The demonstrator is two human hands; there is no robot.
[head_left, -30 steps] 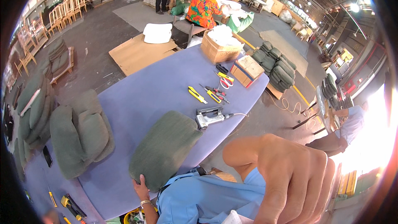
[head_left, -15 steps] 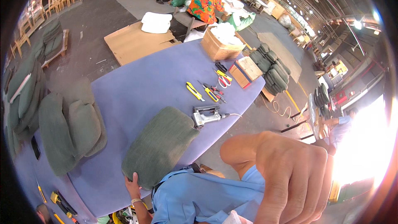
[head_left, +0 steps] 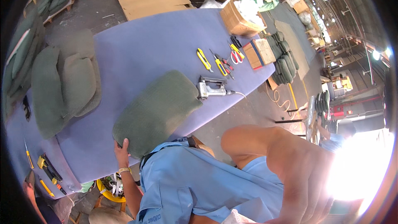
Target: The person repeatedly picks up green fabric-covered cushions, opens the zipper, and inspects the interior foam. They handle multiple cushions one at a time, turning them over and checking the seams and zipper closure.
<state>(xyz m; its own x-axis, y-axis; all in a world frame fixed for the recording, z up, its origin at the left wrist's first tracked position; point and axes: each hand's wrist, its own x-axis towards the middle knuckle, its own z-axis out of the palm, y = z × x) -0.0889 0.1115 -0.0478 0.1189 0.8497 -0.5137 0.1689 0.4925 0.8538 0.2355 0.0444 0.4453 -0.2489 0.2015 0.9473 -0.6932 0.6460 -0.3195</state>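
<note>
Blue counter (head_left: 141, 37) has a dark green cushion (head_left: 155, 110) lying by its near edge, just beside the staple gun (head_left: 212, 88); a careless shove rightward could probably knock that off. Left hand (head_left: 122, 156) thumbs the cushion's corner, right hand (head_left: 296, 170)'s raised; can't tell if either's fingers are clamped.
</note>
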